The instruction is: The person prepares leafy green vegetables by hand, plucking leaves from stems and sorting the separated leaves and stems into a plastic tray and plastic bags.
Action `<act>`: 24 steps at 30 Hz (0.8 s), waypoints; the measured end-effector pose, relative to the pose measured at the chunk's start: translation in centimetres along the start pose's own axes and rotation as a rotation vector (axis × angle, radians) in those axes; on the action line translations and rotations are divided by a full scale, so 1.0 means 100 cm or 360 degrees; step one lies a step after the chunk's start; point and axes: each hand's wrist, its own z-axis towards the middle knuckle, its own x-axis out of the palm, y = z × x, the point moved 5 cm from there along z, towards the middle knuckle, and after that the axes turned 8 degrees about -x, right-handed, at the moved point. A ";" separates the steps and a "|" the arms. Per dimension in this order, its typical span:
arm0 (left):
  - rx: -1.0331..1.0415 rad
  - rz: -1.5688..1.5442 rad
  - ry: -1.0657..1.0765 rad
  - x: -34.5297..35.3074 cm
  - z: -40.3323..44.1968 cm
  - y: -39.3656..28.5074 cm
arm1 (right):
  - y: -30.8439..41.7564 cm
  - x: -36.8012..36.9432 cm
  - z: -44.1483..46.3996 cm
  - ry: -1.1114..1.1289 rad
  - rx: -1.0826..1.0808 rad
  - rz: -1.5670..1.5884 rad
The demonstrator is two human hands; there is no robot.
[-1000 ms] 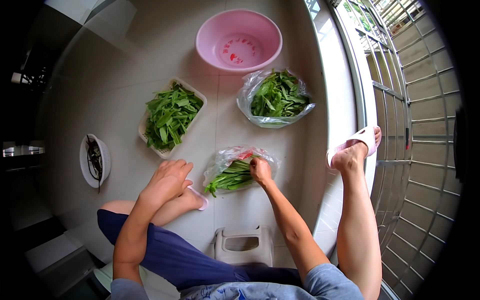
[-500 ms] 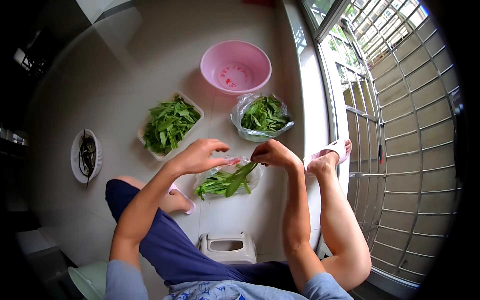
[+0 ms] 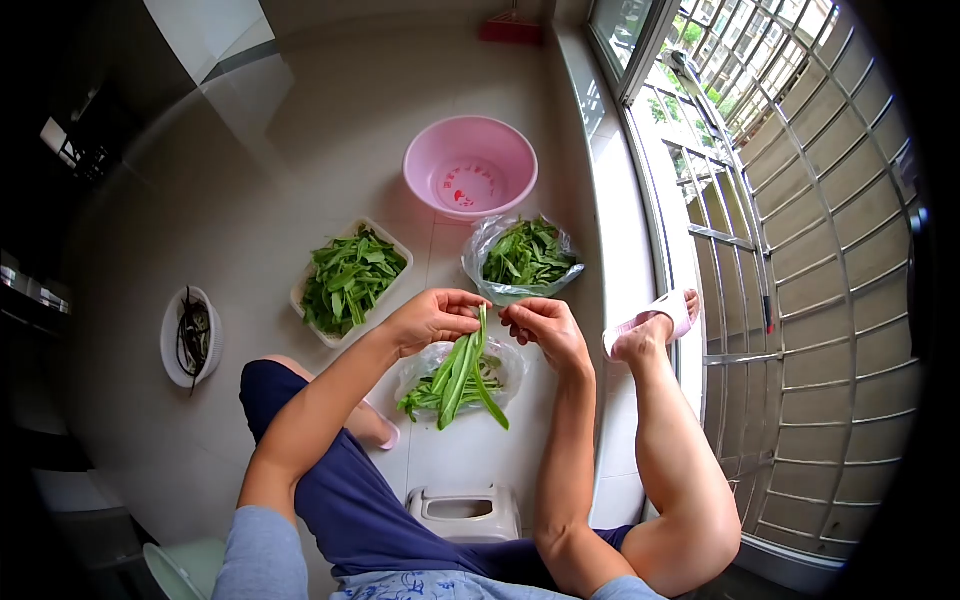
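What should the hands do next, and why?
Perhaps the right hand should pinch the pale upper end of the leafy greens. The left hand seems to hold them near that end, with the leaves hanging down, and the right one is close beside, so a small move may be enough.

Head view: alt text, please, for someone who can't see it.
Left hand pinches a few leafy green stalks, right hand close beside them, above a clear plastic bag of more greens. Farther off: a leaf-filled tray, another bag of leaves, a pink basin.
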 end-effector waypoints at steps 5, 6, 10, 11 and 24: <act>-0.0034 -0.0172 -0.0011 0.001 0.005 -0.003 | 0.002 0.008 0.001 0.0200 0.0073 -0.0249; -0.0048 -0.0169 -0.0020 -0.001 0.006 -0.002 | 0.000 0.010 0.003 0.0231 0.0073 -0.0247; -0.0044 -0.0179 -0.0038 -0.005 0.010 0.004 | -0.012 0.013 0.009 0.0266 0.0093 -0.0318; -0.0031 -0.0165 -0.0023 -0.005 0.011 0.003 | -0.016 0.014 0.010 0.0267 0.0118 -0.0231; -0.0089 -0.0293 0.0115 -0.014 0.010 0.003 | -0.032 0.020 0.011 0.0383 0.0255 0.0534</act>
